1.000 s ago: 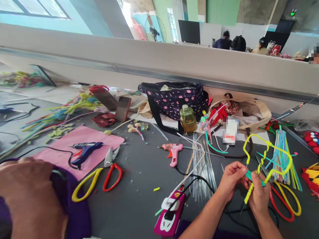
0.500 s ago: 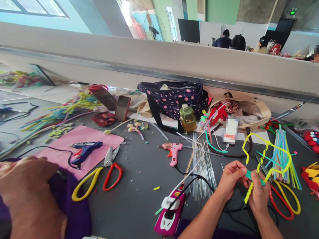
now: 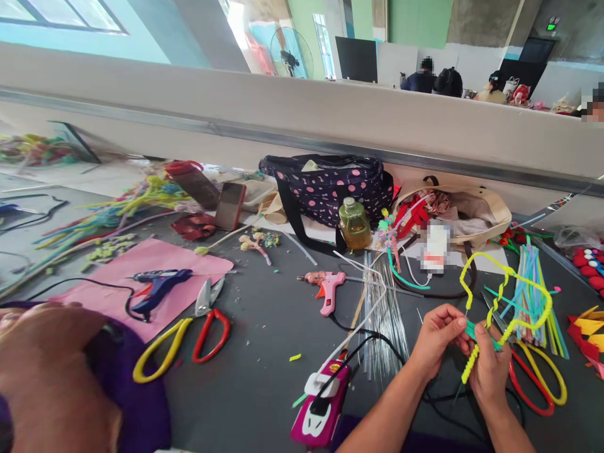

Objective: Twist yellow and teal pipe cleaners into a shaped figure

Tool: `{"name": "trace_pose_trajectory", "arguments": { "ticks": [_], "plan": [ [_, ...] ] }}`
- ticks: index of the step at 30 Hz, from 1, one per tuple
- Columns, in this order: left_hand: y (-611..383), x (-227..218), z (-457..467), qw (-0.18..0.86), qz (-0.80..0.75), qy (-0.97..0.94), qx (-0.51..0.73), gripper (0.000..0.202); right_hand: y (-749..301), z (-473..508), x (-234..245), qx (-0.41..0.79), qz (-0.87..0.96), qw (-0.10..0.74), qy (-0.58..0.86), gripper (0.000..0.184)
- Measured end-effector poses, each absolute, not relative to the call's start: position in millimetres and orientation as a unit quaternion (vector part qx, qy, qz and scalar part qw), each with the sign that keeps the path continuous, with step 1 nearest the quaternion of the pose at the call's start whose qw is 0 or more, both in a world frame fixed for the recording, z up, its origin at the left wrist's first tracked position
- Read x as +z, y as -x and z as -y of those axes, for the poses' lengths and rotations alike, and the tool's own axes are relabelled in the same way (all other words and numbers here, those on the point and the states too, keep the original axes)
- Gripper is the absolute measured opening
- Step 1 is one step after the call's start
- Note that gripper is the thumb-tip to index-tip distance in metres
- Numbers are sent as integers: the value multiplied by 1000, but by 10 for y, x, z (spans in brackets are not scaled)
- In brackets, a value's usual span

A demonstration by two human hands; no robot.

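Near the table's right side, my left hand (image 3: 443,333) is closed, its thumb and fingers pinching one end of a short green piece (image 3: 469,329), probably fuzzy stem. My right hand (image 3: 491,374) is closed around the lower part of a yellow pipe cleaner (image 3: 550,305), bent into a wide open loop with a twisted strand in its middle. The green piece crosses the yellow stem between both hands. Fingers hide just how the two join. Red and yellow handled scissors (image 3: 533,380) lie just right of my right hand.
Thin wires (image 3: 384,314) and a pink glue gun (image 3: 325,289) lie left of my hands, with a magenta power strip (image 3: 321,402) and cords nearer. Coloured pipe cleaners (image 3: 531,296) stand behind right. At far left are another person's arm (image 3: 56,377), scissors (image 3: 212,333) and a blue glue gun (image 3: 158,292).
The whole view has shifted very slightly. Both my hands keep their hold on the yellow pipe cleaner and green piece, with no clear movement. The other person's arm at left has dropped a little.
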State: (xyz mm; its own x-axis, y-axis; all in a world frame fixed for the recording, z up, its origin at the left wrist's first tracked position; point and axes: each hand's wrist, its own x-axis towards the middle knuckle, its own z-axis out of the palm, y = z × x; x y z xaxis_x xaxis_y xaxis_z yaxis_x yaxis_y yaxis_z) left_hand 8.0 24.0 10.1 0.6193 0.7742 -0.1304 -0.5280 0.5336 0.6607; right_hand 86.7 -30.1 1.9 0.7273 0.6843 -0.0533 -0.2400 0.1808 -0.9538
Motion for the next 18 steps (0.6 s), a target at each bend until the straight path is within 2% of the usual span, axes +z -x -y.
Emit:
{"name": "trace_pose_trajectory", "arguments": {
  "ticks": [18],
  "plan": [
    [-87,147,-229,846,-216,-302,383,37,-905,278,6,302,225,740,558,31]
  ]
}}
